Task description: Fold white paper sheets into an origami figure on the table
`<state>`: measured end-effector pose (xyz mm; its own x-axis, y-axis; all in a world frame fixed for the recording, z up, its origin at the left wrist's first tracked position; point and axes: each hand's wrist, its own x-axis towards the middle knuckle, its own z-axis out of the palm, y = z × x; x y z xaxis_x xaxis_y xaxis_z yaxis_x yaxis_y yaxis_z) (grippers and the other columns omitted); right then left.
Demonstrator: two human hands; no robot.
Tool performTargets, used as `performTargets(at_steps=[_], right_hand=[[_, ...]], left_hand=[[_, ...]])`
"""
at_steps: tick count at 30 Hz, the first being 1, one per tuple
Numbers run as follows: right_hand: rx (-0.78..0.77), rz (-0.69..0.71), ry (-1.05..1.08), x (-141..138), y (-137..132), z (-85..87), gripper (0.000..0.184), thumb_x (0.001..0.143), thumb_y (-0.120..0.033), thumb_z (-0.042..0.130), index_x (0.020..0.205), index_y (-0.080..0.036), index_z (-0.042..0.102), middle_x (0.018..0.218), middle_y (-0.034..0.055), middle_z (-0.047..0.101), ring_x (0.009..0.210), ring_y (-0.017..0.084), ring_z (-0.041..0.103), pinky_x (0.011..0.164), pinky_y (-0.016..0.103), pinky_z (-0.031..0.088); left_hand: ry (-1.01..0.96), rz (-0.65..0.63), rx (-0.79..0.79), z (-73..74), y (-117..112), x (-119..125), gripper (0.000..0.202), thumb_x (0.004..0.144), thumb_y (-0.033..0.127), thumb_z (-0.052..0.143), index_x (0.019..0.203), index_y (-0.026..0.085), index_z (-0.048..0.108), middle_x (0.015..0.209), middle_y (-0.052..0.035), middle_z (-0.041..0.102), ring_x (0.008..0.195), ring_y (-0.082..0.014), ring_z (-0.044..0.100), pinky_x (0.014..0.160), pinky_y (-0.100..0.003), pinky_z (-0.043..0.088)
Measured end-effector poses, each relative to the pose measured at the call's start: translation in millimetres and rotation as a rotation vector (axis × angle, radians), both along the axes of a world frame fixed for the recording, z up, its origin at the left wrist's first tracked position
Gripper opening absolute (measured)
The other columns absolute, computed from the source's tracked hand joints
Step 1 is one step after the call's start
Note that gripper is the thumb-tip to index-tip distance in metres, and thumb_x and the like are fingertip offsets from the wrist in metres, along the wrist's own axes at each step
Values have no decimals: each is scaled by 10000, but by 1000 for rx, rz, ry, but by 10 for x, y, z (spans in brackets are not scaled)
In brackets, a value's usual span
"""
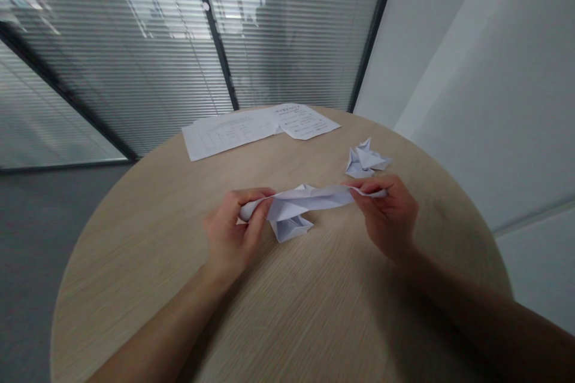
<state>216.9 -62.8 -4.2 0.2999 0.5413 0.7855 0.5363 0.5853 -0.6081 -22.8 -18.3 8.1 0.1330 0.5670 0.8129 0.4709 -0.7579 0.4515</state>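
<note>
Grip: left hand (pixel 231 230) curled around rolled end of folded white paper (pixel 309 198), right hand (pixel 386 215) pinched other end, sheet taut above round wooden table (pixel 135 269). Paper piece (pixel 290 228) lay beneath; crumpled paper (pixel 366 158) right; printed sheets (pixel 229 133) at far edge.

Head-worn view faces forward and down, seemingly close, over the folded paper (pixel 309 200).

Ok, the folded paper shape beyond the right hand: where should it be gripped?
Pinch its upward point from above, coming in from the near side with the right hand. The folded paper shape seems to stand proud of the table there, so it offers the easiest edge.
</note>
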Motion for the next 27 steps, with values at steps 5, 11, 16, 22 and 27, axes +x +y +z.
performTargets(at_steps=[5,11,16,22,27], right_hand=[[88,-115,135,9,51,46,180,805,-207,729,802,-248,554,755,-19,716,675,162,696,622,287,537],[219,62,-150,70,6,64,175,883,-165,624,792,-259,508,871,17,775,941,229,734,811,411,579],[306,140,-536,95,-80,117,215,913,-104,506,766,-262,514,970,-10,802,1114,235,701,952,497,544],[369,55,-591,136,-77,140,189,911,-114,537,800,-267,542,917,-17,804,1028,222,717,917,469,544],[453,53,-679,126,-63,136,101,938,-193,548,941,-273,611,795,-17,775,837,193,712,862,416,556]], left_hand=[[-11,-228,-31,23,20,21,174,842,249,737,991,220,652,982,-40,755,857,-189,722,724,-306,580],[52,-222,219,43,19,-13,154,839,136,675,775,203,553,800,-13,647,665,-124,608,569,-238,493],[-103,-181,199,-43,87,-56,169,882,167,624,845,221,469,953,-43,692,794,-149,658,656,-271,548],[-193,-242,126,-79,99,-2,173,944,218,585,899,235,419,1013,-67,729,888,-182,714,690,-298,570],[-230,-132,175,-24,96,-4,185,910,225,612,865,231,433,967,-40,671,824,-162,672,669,-287,541]])
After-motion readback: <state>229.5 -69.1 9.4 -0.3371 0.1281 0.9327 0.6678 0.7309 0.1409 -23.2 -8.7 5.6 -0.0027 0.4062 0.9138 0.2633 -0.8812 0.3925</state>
